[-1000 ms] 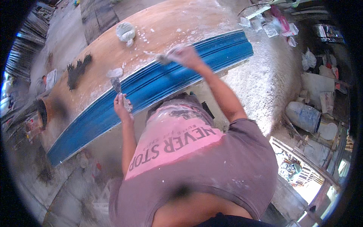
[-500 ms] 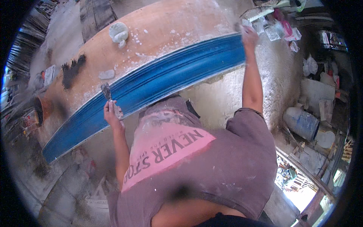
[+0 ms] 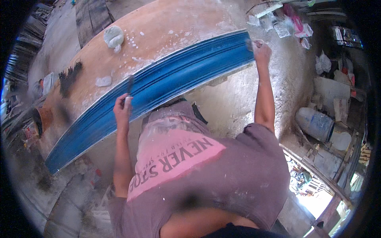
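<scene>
A long blue ridged mould (image 3: 178, 75) lies across the worktable, its ridges running lengthwise. My left hand (image 3: 122, 105) is closed round the handle of a scraper (image 3: 130, 84), whose dark, narrow-looking blade points away from me over the mould's far edge. At the mould's right end my right hand (image 3: 262, 50) is closed on a flat grey scraper (image 3: 250, 44); this tool is blurred and mostly covered by the fingers. Whitish residue lines the mould's edges.
The orange-brown tabletop (image 3: 158, 43) carries white spatters, a white lumpy bowl-like piece (image 3: 114, 36), a pale flat block (image 3: 103, 81) and a dark fibrous clump (image 3: 70, 77). Clear plastic bags (image 3: 282, 29) lie at the far right. A blue-stained drum (image 3: 315, 124) lies right.
My right hand has come nearer along the mould's right end. My left hand has shifted right and slightly away from me, and its scraper now shows more edge-on.
</scene>
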`<state>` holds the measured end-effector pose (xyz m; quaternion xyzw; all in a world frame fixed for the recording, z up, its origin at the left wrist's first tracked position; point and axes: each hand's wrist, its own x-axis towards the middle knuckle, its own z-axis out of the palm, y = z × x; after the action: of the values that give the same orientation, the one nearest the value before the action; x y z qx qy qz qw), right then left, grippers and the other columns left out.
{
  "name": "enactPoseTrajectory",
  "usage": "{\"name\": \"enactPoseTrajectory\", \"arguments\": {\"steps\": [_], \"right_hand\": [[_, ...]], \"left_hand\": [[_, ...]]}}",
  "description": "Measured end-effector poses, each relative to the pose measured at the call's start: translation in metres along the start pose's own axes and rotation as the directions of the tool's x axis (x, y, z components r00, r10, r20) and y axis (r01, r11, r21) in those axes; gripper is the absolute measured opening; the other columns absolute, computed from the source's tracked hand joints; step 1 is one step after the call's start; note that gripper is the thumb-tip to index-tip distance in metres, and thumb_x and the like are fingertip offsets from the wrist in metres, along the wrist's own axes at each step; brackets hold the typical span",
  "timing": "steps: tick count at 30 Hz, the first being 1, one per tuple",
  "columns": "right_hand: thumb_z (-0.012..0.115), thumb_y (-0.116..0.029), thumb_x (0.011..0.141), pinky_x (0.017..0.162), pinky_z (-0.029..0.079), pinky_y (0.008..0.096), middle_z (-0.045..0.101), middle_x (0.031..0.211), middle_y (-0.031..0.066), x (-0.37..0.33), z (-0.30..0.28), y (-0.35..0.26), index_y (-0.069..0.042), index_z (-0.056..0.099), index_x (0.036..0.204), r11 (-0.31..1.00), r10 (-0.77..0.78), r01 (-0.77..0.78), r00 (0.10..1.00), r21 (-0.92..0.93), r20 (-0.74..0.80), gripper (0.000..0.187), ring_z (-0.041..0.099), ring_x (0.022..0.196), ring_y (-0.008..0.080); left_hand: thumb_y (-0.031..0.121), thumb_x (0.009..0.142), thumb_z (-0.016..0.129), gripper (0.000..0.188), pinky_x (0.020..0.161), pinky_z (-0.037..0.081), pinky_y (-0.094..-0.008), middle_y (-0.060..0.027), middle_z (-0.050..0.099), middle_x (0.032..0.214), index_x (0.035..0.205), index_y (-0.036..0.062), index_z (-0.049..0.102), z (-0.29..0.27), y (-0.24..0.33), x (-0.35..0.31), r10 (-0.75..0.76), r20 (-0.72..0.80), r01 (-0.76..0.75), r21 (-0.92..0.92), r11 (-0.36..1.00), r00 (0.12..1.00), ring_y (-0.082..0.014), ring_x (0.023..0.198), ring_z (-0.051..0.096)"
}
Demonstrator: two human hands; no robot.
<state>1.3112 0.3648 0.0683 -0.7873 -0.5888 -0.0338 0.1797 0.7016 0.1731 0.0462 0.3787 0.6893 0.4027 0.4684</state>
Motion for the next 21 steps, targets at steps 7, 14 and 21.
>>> {"name": "enactPoseTrajectory", "arguments": {"steps": [7,14,21], "right_hand": [[0.078,-0.033,0.081,0.075,0.056,0.0312,0.077,0.088,0.0081,-0.067,0.035,-0.121,-0.013,0.079,0.094,0.849,-0.093,-0.097,0.940,0.520,0.327,0.024,0.072,0.080,0.0167],[0.075,-0.030,0.082,0.071,0.056,0.0353,0.076,0.085,0.0103,-0.010,0.020,-0.015,-0.012,0.078,0.092,0.896,0.194,-0.175,0.981,0.407,-0.004,0.021,0.073,0.077,0.0223],[0.077,-0.040,0.077,0.076,0.056,0.0370,0.075,0.089,0.0129,-0.036,0.047,-0.049,-0.013,0.079,0.090,0.884,0.042,-0.174,0.954,0.433,0.298,0.030,0.073,0.083,0.0262]], "left_hand": [[0.022,0.093,0.070,0.029,0.079,0.050,-0.0289,-0.0066,0.070,0.106,0.119,0.0083,0.066,0.075,0.030,0.039,0.159,0.413,-0.262,0.206,0.943,0.897,-0.0161,0.091,0.064],[0.018,0.090,0.070,0.033,0.087,0.051,-0.0363,-0.0108,0.066,0.114,0.121,0.0086,0.065,0.137,0.058,0.064,0.249,0.610,-0.472,0.236,0.850,0.753,-0.0264,0.102,0.065],[0.017,0.091,0.069,0.033,0.094,0.050,-0.0368,-0.0120,0.066,0.118,0.122,0.0078,0.064,0.192,0.052,0.071,0.261,0.604,-0.524,0.309,0.794,0.753,-0.0261,0.110,0.064]]}}
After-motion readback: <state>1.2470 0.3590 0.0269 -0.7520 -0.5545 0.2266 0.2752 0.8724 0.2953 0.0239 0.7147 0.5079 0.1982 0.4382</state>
